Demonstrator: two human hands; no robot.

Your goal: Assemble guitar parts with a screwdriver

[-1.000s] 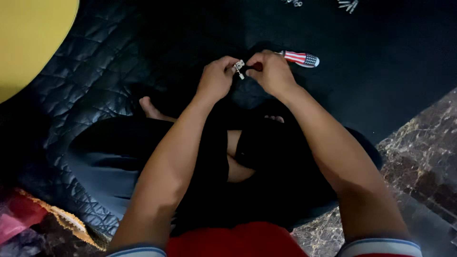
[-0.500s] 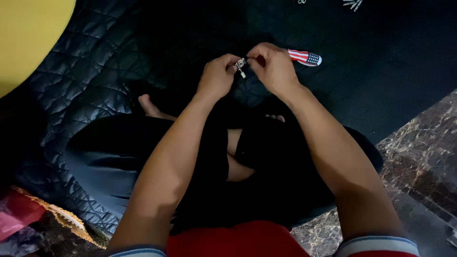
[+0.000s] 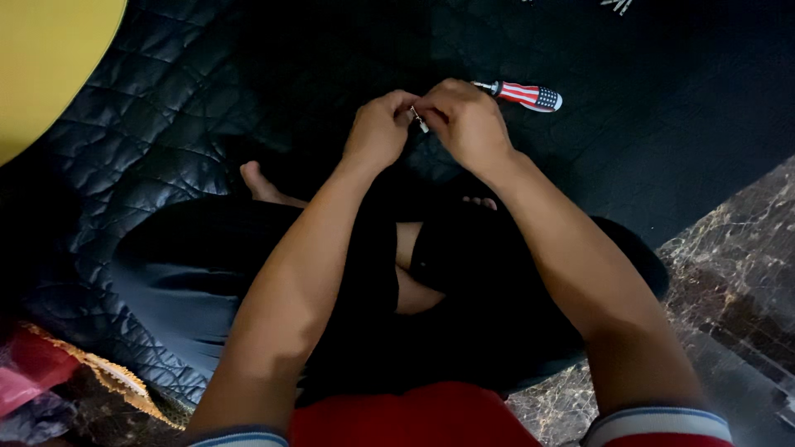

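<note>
Both hands [image 3: 426, 124] stay pinching the small metal piece [image 3: 420, 121], unmoved.

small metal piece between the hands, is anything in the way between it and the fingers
Nothing visible. The left hand and right hand meet directly at the small metal piece, fingertips pinching it. The striped-handle screwdriver lies apart on the black quilted mat, beyond the right hand.

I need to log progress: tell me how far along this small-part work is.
Done: nothing shows as finished. In hand: the left hand and right hand meet over the lap, pinching a small metal piece between the fingertips. Left: the striped-handled screwdriver lies untouched on the black quilted mat, and a few small metal bits sit at its far edge.
</note>
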